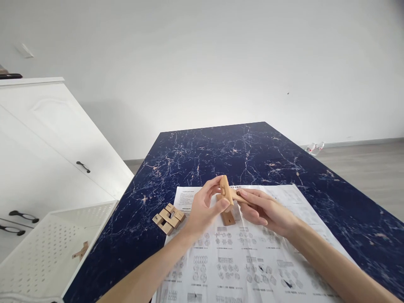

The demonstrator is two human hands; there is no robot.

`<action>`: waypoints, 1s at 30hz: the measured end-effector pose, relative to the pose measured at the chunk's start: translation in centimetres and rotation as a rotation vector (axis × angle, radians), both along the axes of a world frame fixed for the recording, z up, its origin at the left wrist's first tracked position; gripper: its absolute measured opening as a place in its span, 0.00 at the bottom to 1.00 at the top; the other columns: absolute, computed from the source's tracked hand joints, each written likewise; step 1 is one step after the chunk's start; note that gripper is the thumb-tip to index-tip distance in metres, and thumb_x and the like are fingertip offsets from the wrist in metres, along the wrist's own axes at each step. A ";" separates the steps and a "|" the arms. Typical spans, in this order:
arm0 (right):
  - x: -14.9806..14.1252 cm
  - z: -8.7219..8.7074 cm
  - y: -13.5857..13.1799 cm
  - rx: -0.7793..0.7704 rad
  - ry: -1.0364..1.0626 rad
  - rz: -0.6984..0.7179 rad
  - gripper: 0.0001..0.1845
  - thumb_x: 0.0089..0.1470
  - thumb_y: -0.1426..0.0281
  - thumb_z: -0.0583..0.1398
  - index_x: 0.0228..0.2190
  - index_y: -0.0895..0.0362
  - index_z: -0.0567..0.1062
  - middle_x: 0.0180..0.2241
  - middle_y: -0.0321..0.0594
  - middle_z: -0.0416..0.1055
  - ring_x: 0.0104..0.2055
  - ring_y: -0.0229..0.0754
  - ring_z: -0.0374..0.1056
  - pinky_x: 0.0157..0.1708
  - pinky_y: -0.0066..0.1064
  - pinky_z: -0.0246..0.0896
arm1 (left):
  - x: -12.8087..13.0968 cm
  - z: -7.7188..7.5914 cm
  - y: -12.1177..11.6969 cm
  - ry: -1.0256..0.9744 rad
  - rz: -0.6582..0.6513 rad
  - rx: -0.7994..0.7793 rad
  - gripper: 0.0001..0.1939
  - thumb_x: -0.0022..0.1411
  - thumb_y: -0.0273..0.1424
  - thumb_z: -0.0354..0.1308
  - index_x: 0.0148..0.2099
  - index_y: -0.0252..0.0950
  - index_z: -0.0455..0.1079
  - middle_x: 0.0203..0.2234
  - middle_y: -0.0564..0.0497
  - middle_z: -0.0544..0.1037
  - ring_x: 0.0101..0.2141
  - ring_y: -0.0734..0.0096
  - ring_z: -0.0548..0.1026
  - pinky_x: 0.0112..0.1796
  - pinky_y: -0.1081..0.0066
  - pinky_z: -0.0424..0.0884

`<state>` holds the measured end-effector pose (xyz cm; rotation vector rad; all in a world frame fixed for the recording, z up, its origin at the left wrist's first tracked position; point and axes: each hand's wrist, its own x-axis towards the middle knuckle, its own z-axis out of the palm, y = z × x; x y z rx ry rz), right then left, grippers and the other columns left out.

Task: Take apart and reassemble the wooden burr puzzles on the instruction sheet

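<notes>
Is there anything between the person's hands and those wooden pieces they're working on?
Nothing visible: the left hand and right hand both already grip the wooden puzzle pieces directly, above the instruction sheet.

Bare forearms; left hand, right hand ungloved

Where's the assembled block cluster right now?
The block cluster lies on the marble table, at the instruction sheet's left edge, just left of the left hand.

sheet on table | blocks left of sheet | basket left of table
</notes>
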<state>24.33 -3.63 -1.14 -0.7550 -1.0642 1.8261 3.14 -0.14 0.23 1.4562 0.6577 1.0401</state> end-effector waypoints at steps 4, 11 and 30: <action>0.1 0.0 0.0 -0.014 0.041 -0.003 0.19 0.71 0.54 0.63 0.35 0.56 0.75 0.18 0.26 0.58 0.16 0.29 0.41 0.19 0.28 0.39 | -0.3 -0.4 0.4 0.032 -0.051 0.040 0.46 0.56 0.52 0.77 0.71 0.44 0.70 0.65 0.40 0.74 0.65 0.44 0.71 0.67 0.51 0.65; 0.2 0.0 0.1 -0.021 0.049 0.014 0.20 0.70 0.55 0.64 0.31 0.55 0.71 0.17 0.24 0.54 0.16 0.28 0.39 0.18 0.27 0.36 | -0.6 -0.7 0.7 0.079 -0.061 0.063 0.40 0.59 0.49 0.76 0.70 0.44 0.72 0.62 0.40 0.77 0.63 0.45 0.74 0.66 0.50 0.66; 0.3 -0.2 -0.1 0.030 0.036 -0.016 0.23 0.72 0.54 0.63 0.29 0.56 0.70 0.16 0.24 0.56 0.14 0.27 0.41 0.18 0.26 0.38 | -0.8 -1.2 0.9 0.169 -0.061 0.082 0.46 0.53 0.48 0.80 0.70 0.44 0.70 0.62 0.42 0.76 0.62 0.46 0.74 0.65 0.50 0.67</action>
